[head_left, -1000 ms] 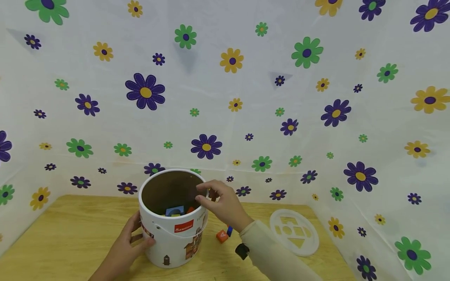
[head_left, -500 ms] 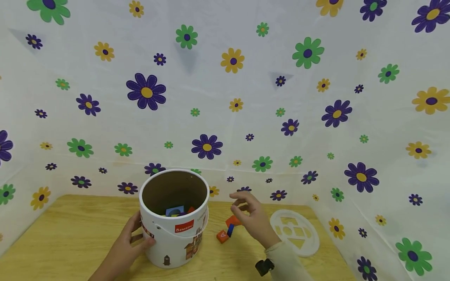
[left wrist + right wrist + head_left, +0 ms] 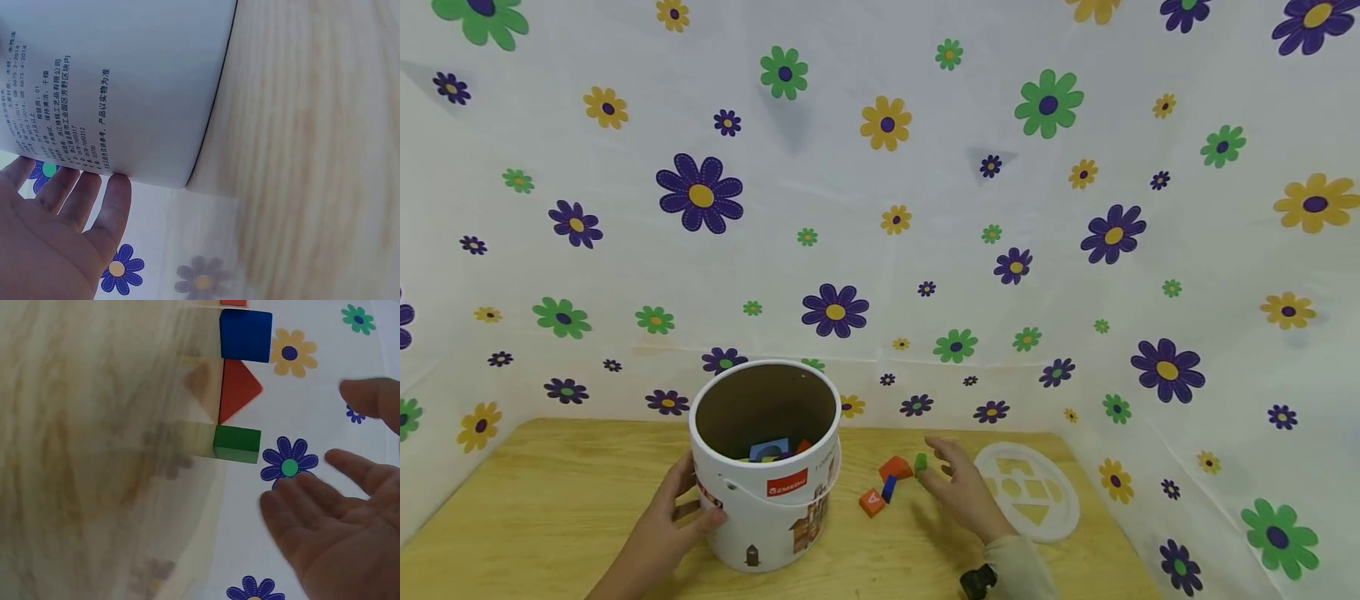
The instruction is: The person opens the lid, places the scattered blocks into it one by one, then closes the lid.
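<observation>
A white bucket (image 3: 763, 525) with a printed label stands upright on the table, several coloured blocks (image 3: 771, 450) inside it. My left hand (image 3: 658, 521) rests on its left side, thumb toward the front; in the left wrist view the nearly straight fingers touch the printed wall. Right of the bucket, my right hand (image 3: 962, 492) is spread just beside a small green block (image 3: 237, 444) and holds nothing. Close by on the table are a red-orange block (image 3: 895, 467), a thin blue block (image 3: 889, 488) and an orange block with a white letter (image 3: 872, 502).
A flat white round plate with cut-out shapes (image 3: 1063, 500) lies behind and right of my right hand. White flowered sheeting (image 3: 850, 183) rises along the back and sides of the wooden table (image 3: 587, 483). The bucket's thin handle (image 3: 790, 502) hangs down its front.
My right hand has moved from the bucket's rim rightward and down to the table. A green block now shows by its fingers. The left hand stays on the bucket.
</observation>
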`<state>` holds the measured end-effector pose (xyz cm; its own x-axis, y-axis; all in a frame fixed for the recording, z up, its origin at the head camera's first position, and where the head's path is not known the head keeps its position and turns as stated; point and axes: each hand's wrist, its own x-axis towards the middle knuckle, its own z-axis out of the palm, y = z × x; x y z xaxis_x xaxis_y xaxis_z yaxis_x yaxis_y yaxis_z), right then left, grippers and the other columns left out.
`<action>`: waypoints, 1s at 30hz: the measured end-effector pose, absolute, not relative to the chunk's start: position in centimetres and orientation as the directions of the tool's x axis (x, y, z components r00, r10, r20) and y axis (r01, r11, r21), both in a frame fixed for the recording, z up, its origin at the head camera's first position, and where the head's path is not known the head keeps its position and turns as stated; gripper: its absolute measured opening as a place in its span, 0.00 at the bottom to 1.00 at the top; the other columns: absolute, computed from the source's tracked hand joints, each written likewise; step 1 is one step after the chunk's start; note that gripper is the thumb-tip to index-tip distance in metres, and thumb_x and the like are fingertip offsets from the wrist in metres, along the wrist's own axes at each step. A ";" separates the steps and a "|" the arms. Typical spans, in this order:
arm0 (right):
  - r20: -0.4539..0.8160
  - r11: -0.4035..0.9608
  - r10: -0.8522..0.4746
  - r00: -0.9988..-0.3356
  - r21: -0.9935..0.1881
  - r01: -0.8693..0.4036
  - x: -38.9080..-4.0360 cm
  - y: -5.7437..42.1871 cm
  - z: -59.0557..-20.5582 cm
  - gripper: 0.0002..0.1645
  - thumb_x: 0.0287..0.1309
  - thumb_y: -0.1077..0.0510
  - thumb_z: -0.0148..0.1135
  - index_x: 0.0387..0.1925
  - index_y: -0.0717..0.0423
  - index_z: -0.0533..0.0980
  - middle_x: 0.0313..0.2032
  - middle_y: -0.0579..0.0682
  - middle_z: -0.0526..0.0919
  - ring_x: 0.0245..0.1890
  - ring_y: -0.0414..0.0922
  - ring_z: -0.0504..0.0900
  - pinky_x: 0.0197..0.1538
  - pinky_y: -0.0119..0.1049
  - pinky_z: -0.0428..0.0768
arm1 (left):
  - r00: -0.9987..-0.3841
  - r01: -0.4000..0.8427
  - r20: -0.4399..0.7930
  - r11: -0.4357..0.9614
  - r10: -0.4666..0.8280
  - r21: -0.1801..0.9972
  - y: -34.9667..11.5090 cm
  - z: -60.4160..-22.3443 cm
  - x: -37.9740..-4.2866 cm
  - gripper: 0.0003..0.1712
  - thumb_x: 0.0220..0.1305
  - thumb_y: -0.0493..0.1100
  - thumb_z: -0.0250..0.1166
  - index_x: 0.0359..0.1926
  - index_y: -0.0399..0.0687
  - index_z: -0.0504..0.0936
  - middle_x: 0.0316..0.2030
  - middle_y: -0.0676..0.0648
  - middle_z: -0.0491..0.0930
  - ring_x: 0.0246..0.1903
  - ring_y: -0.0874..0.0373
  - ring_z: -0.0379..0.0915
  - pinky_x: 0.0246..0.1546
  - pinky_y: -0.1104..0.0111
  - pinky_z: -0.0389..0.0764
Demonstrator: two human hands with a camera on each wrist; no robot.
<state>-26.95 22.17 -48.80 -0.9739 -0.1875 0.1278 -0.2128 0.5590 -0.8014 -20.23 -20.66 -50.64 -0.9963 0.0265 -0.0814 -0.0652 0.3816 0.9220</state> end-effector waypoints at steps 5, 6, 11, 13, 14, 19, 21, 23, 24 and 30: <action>-0.015 0.567 -0.237 -0.971 -0.814 -0.126 -27.0 22.3 -50.1 0.48 0.68 0.50 0.68 0.81 0.53 0.55 0.79 0.62 0.55 0.75 0.70 0.58 0.73 0.68 0.62 | -0.996 -0.076 -0.091 0.377 0.022 0.923 -21.0 -50.6 -20.1 0.60 0.70 0.62 0.65 0.83 0.50 0.34 0.80 0.33 0.46 0.76 0.32 0.48 0.70 0.39 0.66; -0.026 0.564 -0.244 -0.970 -0.817 -0.120 -27.0 22.4 -50.2 0.49 0.68 0.50 0.68 0.81 0.51 0.54 0.80 0.61 0.53 0.75 0.71 0.57 0.74 0.68 0.60 | -0.995 -0.080 -0.094 0.375 0.020 0.924 -21.0 -50.5 -20.1 0.60 0.70 0.63 0.65 0.83 0.51 0.35 0.80 0.34 0.46 0.76 0.32 0.47 0.71 0.39 0.66; -0.029 0.578 -0.255 -0.966 -0.806 -0.128 -27.6 22.8 -50.7 0.49 0.69 0.47 0.67 0.82 0.46 0.53 0.81 0.58 0.49 0.76 0.71 0.56 0.74 0.69 0.58 | -0.996 -0.070 -0.085 0.381 0.024 0.922 -20.9 -50.5 -20.2 0.59 0.70 0.61 0.66 0.83 0.50 0.36 0.80 0.33 0.47 0.76 0.32 0.48 0.71 0.40 0.67; -0.014 0.584 -0.262 -0.965 -0.798 -0.147 -28.0 22.9 -50.8 0.47 0.70 0.49 0.67 0.81 0.49 0.55 0.81 0.59 0.50 0.75 0.71 0.56 0.74 0.69 0.59 | -0.996 -0.069 -0.084 0.383 0.024 0.921 -20.8 -50.5 -20.2 0.59 0.70 0.61 0.66 0.83 0.50 0.36 0.80 0.33 0.47 0.76 0.32 0.49 0.71 0.41 0.67; -0.010 0.585 -0.260 -0.966 -0.797 -0.149 -28.2 22.9 -50.8 0.46 0.70 0.50 0.66 0.81 0.50 0.55 0.80 0.60 0.52 0.75 0.71 0.58 0.73 0.69 0.60 | -0.996 -0.067 -0.083 0.383 0.026 0.921 -20.8 -50.5 -20.2 0.59 0.70 0.61 0.66 0.83 0.50 0.36 0.80 0.33 0.47 0.76 0.32 0.49 0.70 0.41 0.67; -0.002 0.607 -0.243 -0.970 -0.781 -0.150 -29.2 23.1 -50.5 0.38 0.71 0.57 0.64 0.77 0.58 0.62 0.72 0.67 0.67 0.67 0.70 0.70 0.67 0.65 0.73 | -0.996 -0.073 -0.088 0.372 0.024 0.925 -20.6 -50.5 -20.1 0.58 0.70 0.61 0.66 0.83 0.52 0.37 0.80 0.35 0.48 0.76 0.34 0.49 0.70 0.41 0.68; 0.003 0.626 -0.249 -0.969 -0.763 -0.163 -29.6 23.2 -50.6 0.34 0.72 0.59 0.63 0.74 0.61 0.66 0.66 0.65 0.74 0.63 0.66 0.76 0.63 0.62 0.78 | -0.996 -0.071 -0.087 0.374 0.024 0.925 -20.6 -50.5 -20.2 0.59 0.70 0.61 0.66 0.83 0.51 0.37 0.80 0.35 0.48 0.76 0.34 0.49 0.70 0.41 0.68; 0.013 0.636 -0.253 -0.967 -0.752 -0.176 -29.9 23.2 -50.7 0.30 0.71 0.61 0.63 0.70 0.63 0.69 0.61 0.62 0.79 0.59 0.60 0.81 0.60 0.58 0.82 | -0.996 -0.065 -0.082 0.379 0.028 0.923 -20.6 -50.6 -20.2 0.59 0.70 0.61 0.66 0.83 0.50 0.37 0.79 0.34 0.48 0.75 0.33 0.49 0.70 0.41 0.68; 0.021 0.644 -0.253 -0.967 -0.743 -0.185 -30.1 23.2 -50.8 0.28 0.71 0.62 0.63 0.68 0.64 0.71 0.58 0.59 0.81 0.56 0.58 0.82 0.59 0.57 0.83 | -0.996 -0.065 -0.082 0.381 0.030 0.922 -20.6 -50.6 -20.2 0.59 0.70 0.61 0.66 0.83 0.50 0.37 0.79 0.34 0.48 0.76 0.33 0.49 0.70 0.41 0.68; 0.051 0.674 -0.234 -0.971 -0.711 -0.200 -30.5 23.3 -51.1 0.21 0.68 0.59 0.67 0.59 0.61 0.77 0.46 0.51 0.85 0.49 0.51 0.85 0.56 0.54 0.84 | -0.997 -0.053 -0.071 0.392 0.032 0.918 -20.6 -50.6 -20.1 0.59 0.70 0.60 0.66 0.83 0.49 0.36 0.79 0.33 0.48 0.75 0.32 0.49 0.70 0.40 0.68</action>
